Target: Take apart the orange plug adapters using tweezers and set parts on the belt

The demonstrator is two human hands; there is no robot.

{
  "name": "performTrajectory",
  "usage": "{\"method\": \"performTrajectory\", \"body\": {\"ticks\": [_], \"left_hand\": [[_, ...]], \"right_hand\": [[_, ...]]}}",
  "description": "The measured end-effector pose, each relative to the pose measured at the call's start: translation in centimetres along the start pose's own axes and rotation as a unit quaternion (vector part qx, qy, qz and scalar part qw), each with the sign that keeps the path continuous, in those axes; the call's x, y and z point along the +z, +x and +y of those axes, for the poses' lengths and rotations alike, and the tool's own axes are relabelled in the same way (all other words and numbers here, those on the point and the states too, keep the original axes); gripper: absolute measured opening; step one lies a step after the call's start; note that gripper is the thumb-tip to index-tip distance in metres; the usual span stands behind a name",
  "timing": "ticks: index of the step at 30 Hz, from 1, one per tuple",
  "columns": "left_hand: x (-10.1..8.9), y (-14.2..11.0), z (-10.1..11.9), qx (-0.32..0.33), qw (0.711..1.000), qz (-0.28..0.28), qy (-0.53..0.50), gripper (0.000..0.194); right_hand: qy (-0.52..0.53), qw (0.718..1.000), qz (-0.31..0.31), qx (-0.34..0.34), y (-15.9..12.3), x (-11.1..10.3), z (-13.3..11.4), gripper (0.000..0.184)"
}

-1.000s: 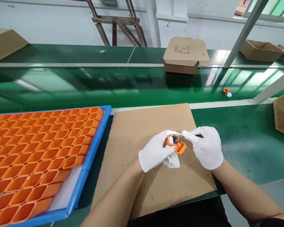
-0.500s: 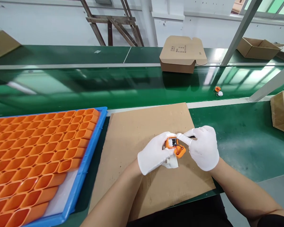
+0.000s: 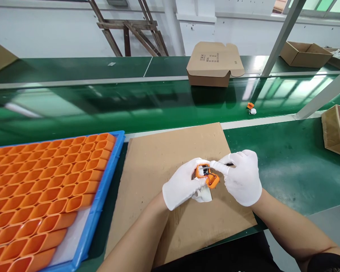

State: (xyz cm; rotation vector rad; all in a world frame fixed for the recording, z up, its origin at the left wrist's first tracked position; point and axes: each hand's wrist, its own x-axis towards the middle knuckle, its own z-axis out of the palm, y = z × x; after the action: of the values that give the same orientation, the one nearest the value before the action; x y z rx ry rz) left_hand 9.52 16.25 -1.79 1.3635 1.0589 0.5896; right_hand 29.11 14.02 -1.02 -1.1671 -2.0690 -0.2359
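Both of my hands wear white gloves and meet over a brown cardboard sheet (image 3: 164, 158). My left hand (image 3: 183, 185) is closed round a small orange casing (image 3: 208, 177) with a dark part inside, plus a white piece beneath it. My right hand (image 3: 242, 177) pinches a thin dark tool (image 3: 229, 164), its forefinger stretched to the casing's top edge.
A blue tray (image 3: 102, 200) full of several orange casings lies at the left. Behind runs a green conveyor belt (image 3: 130, 102) carrying a small orange-and-white part (image 3: 251, 108). Cardboard boxes stand at the back (image 3: 212, 64), far right (image 3: 304, 54) and right edge (image 3: 337, 130).
The hands stay together on the casing, shifting only slightly. The view has drifted a little, and the small part on the belt has moved left.
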Motion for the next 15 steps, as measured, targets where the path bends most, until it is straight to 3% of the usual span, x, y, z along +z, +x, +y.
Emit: {"method": "performTrajectory", "body": {"ticks": [4,9,12,15], "left_hand": [[0.07,-0.04,-0.21,0.012,1.0,0.003,-0.009,0.034],[0.1,-0.08,-0.08,-0.003,1.0,-0.006,-0.016,0.036],[-0.03,-0.06,-0.05,0.01,1.0,0.002,-0.019,0.035],[-0.17,-0.04,-0.17,0.015,1.0,-0.001,-0.028,0.036]], "right_hand": [[-0.013,1.0,-0.021,-0.012,0.02,-0.13,0.03,0.045],[-0.01,1.0,-0.004,-0.021,0.14,-0.33,-0.02,0.045],[-0.004,0.999,-0.032,-0.027,0.08,-0.32,-0.12,0.04],[0.01,0.999,-0.022,-0.021,-0.04,-0.2,-0.09,0.035]]}}
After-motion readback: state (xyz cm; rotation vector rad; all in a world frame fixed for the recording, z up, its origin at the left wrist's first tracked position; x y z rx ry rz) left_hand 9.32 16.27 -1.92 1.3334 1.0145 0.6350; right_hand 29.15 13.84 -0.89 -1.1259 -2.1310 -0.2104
